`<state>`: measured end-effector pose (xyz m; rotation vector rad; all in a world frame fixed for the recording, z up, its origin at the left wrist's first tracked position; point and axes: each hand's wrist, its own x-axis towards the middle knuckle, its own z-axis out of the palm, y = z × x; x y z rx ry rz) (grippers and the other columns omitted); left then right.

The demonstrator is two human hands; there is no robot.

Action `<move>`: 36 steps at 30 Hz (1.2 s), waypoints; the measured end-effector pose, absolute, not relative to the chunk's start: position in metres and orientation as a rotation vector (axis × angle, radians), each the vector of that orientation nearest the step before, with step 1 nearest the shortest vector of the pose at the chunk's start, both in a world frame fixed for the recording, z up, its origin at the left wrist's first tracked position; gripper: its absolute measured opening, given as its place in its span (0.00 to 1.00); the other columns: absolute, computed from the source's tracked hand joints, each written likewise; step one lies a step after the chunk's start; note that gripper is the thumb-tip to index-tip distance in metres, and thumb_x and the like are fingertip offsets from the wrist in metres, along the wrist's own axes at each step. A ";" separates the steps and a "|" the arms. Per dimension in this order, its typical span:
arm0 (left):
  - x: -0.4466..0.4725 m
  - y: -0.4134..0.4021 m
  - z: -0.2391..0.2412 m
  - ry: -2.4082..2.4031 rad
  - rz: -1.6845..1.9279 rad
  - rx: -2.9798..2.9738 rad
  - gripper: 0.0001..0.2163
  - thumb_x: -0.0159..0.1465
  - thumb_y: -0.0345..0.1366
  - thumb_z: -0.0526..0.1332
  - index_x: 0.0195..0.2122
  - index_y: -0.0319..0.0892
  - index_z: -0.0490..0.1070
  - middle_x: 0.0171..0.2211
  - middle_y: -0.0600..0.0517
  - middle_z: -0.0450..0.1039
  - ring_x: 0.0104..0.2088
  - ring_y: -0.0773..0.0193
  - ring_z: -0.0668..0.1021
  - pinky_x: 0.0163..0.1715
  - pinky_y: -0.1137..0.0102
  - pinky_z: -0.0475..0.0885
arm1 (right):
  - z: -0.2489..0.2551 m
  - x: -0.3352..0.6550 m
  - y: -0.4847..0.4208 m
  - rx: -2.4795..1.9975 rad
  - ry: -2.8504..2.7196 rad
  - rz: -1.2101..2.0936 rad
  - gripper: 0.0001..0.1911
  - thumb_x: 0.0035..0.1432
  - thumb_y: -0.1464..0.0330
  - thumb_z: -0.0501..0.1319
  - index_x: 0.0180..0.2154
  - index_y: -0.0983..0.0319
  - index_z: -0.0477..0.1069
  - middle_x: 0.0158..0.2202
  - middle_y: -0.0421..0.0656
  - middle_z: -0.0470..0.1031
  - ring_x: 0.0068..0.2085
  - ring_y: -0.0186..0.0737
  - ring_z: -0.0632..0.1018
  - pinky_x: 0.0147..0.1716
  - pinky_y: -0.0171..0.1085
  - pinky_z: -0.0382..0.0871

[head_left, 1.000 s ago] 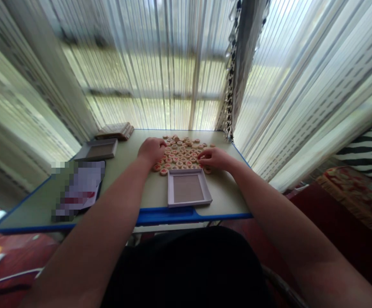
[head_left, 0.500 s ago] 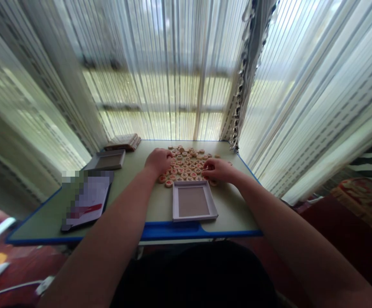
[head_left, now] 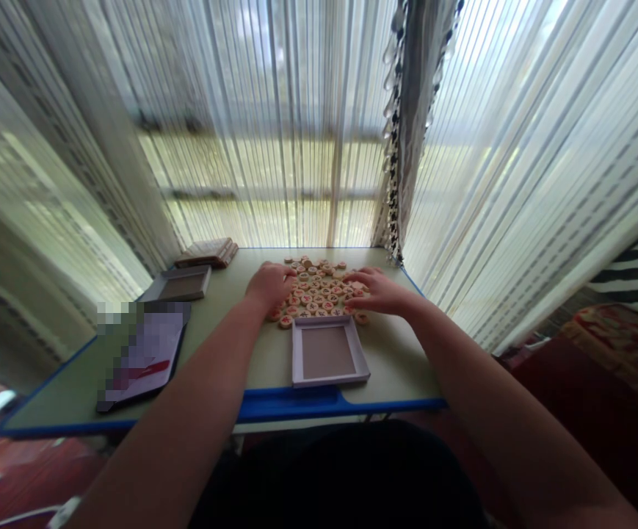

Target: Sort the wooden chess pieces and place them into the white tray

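Several round wooden game discs (head_left: 319, 290) with red and dark characters lie spread on a pale green table (head_left: 230, 353). My left hand (head_left: 269, 283) rests on the left side of the spread, fingers curled down onto the discs. On the right side lies my right hand (head_left: 377, 290), its fingers stretched flat and apart over the discs. Just in front of the discs sits an empty shallow white box tray (head_left: 327, 351).
A second box part (head_left: 180, 283) and a folded board (head_left: 207, 252) lie at the back left. A dark flat item with a blurred patch (head_left: 142, 353) lies at the left front. The table has a blue front edge (head_left: 296, 404). Sheer curtains (head_left: 296, 125) surround the table.
My right hand has gone from a pinch at the near edge of the discs to flat, spread fingers over them. The view shifted slightly; my left hand stayed on the left side.
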<state>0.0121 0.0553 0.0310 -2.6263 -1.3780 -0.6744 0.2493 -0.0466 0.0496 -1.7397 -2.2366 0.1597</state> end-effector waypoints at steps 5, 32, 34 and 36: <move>0.018 0.050 0.022 -1.642 -0.409 -2.672 0.32 0.60 0.56 0.41 0.63 0.45 0.47 0.63 0.45 0.47 0.63 0.48 0.49 0.57 0.52 0.49 | 0.029 0.244 -0.044 -2.084 -2.156 0.114 0.44 0.50 0.41 0.47 0.63 0.56 0.43 0.66 0.49 0.38 0.64 0.57 0.42 0.58 0.53 0.41; 0.020 0.039 0.027 -1.479 -0.223 -2.904 0.47 0.43 0.68 0.52 0.61 0.47 0.52 0.65 0.47 0.41 0.63 0.44 0.39 0.60 0.55 0.44 | 0.015 0.241 -0.020 -1.514 -2.069 -0.140 0.25 0.51 0.58 0.60 0.49 0.62 0.69 0.50 0.50 0.69 0.53 0.47 0.64 0.53 0.46 0.56; 0.018 0.040 0.029 -1.494 -0.246 -2.892 0.46 0.44 0.67 0.52 0.61 0.47 0.52 0.65 0.48 0.41 0.63 0.45 0.38 0.60 0.55 0.44 | 0.019 0.245 -0.022 -1.479 -2.072 -0.157 0.21 0.52 0.58 0.59 0.46 0.61 0.71 0.48 0.50 0.70 0.52 0.46 0.65 0.53 0.46 0.57; 0.014 0.040 0.032 -1.493 -0.230 -2.905 0.47 0.44 0.67 0.53 0.62 0.48 0.51 0.65 0.48 0.39 0.63 0.44 0.38 0.60 0.55 0.44 | 0.025 0.248 -0.026 -1.452 -2.124 -0.141 0.19 0.51 0.58 0.60 0.43 0.60 0.73 0.47 0.49 0.71 0.51 0.46 0.66 0.52 0.46 0.57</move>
